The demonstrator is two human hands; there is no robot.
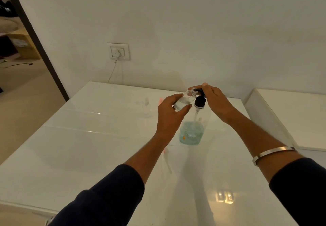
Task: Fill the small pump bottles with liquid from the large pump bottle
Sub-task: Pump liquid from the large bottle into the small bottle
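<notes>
Head view shows the left hand (169, 110) gripping a small clear plastic bottle (184, 100), tilted with its open neck at the spout of a large clear pump bottle (193, 129) holding blue-green liquid on the glossy white desk (88, 137); the right hand (214, 100) rests closed over its black pump head (200, 100).

No text, label, brand or number could be read anywhere, not even on the big bottle (192, 130).

Large pump bottle (192, 134): clear, blue-green liquid, black pump (199, 101); white table (88, 137); navy sleeves (105, 199).
</notes>
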